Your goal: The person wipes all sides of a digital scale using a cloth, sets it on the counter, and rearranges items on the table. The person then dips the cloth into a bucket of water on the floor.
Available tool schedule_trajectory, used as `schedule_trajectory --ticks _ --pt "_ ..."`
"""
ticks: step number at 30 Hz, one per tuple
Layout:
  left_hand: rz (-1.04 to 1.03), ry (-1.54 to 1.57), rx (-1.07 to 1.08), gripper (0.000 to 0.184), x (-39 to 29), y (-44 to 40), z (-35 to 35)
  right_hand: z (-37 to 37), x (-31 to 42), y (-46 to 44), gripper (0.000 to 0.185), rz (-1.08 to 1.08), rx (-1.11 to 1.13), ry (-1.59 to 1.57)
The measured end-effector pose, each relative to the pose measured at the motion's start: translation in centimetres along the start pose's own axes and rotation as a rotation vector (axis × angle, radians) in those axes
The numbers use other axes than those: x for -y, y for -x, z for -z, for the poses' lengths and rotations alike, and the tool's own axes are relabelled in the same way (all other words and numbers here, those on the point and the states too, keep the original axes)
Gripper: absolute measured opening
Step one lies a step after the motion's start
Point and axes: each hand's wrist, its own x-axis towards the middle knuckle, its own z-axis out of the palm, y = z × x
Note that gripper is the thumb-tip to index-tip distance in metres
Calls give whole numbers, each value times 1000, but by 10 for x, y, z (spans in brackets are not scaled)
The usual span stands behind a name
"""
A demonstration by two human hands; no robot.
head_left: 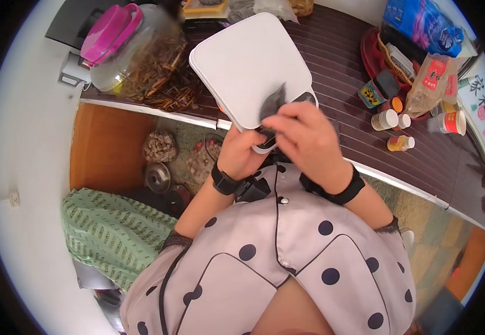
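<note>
A white square kitchen scale (251, 61) with rounded corners is tilted at the table's front edge, its dark panel strip towards me. My left hand (239, 153) is closed on its near edge, thumb on top by the panel. A dark grey cloth (274, 104) lies bunched on the scale's lower right part. My right hand (312, 142) pinches this cloth between thumb and fingers, over the scale's near right corner. Part of the panel is hidden by my fingers.
A large jar (142, 61) with a pink lid and dried brown pieces stands left on the dark table (332, 61). Small bottles (385, 120), a red tray (370, 53) and a blue packet (421, 25) are at right. Green patterned cloth (114, 229) hangs lower left.
</note>
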Motion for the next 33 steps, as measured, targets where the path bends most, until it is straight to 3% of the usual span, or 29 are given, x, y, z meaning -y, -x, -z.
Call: schedule_trajectory --ticks 3,6,13,16,22,25,31,33 --pt "-34 -48 -45 67 0 -1 0 3 -6 -3 30 16 4 -15" --pt "3 55 98 67 -6 -2 -10 7 -24 -2 27 -40 -54 91" --pt "-18 -40 -25 69 0 -5 3 3 -17 -6 29 47 16 58" --pt "39 68 64 66 -2 -5 1 7 -23 -6 30 11 6 115" --pt "25 -14 17 67 -3 -4 3 3 -14 -5 30 32 52 -18" --pt "25 41 74 66 -5 -5 -3 12 -40 -6 28 -22 -56 176" --pt "15 -45 2 66 -3 -5 5 2 -7 -7 29 56 43 -29" --pt "26 44 65 66 -4 -4 4 10 -22 -8 28 7 14 88"
